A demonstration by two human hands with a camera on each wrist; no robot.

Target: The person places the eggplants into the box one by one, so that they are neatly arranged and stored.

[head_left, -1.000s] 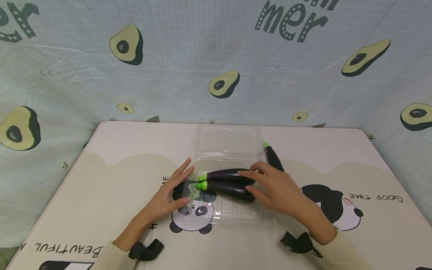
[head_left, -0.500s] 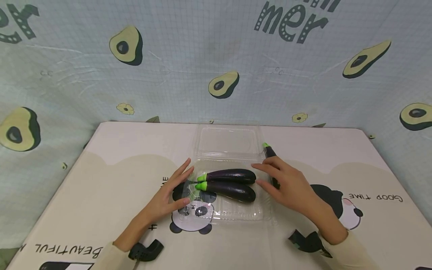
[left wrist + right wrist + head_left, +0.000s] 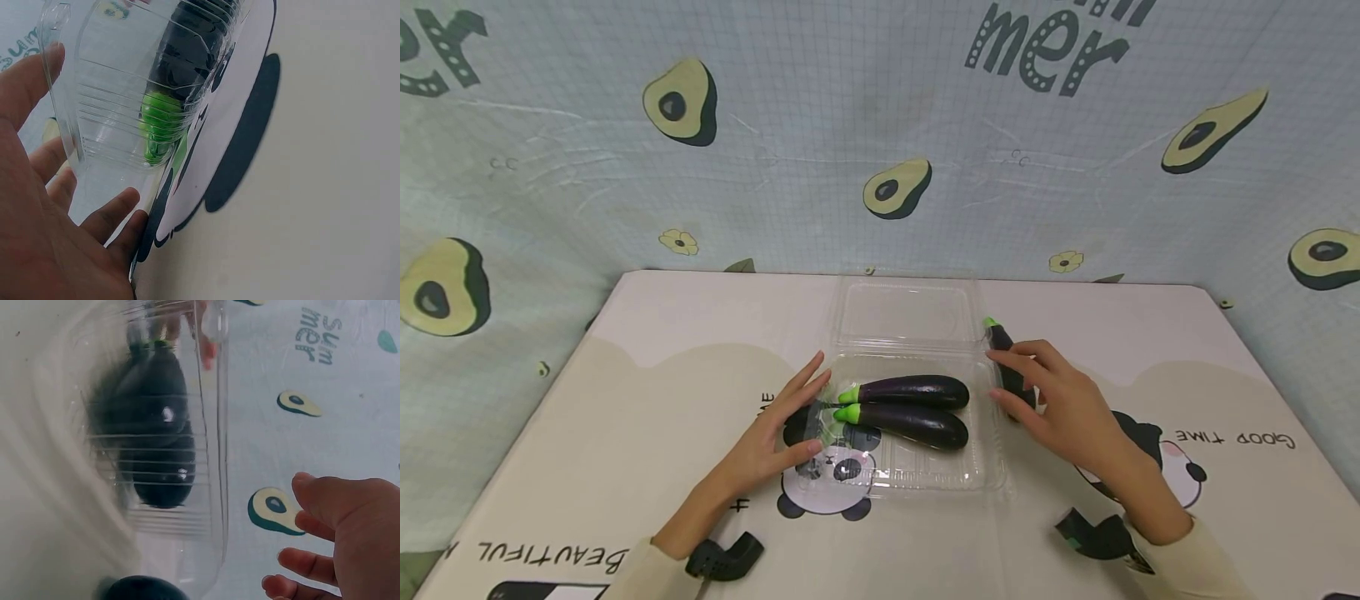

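Note:
Two dark purple eggplants with bright green caps, a far one [image 3: 921, 389] and a near one [image 3: 913, 425], lie side by side in a clear plastic clamshell container [image 3: 936, 477]. My left hand [image 3: 767, 446] rests at the container's left side, fingers spread; in the left wrist view its fingertips meet the clear rim [image 3: 72, 134]. A third eggplant [image 3: 1002, 339] lies outside, along the container's right side. Over its lower part, in the head view, is my right hand [image 3: 1067, 408], fingers loosely bent. The right wrist view shows that hand [image 3: 359, 531] with nothing between its fingers.
The container's clear lid [image 3: 910, 310] is folded back flat behind it. A pale cloth with printed panda and dog figures covers the table [image 3: 662, 433]. An avocado-print curtain [image 3: 790, 150] hangs behind. Black wrist mounts [image 3: 725, 557] are strapped below both hands.
My right hand has drawn away from the eggplants in the container and moved right, over the loose eggplant. The left hand and the container stay put.

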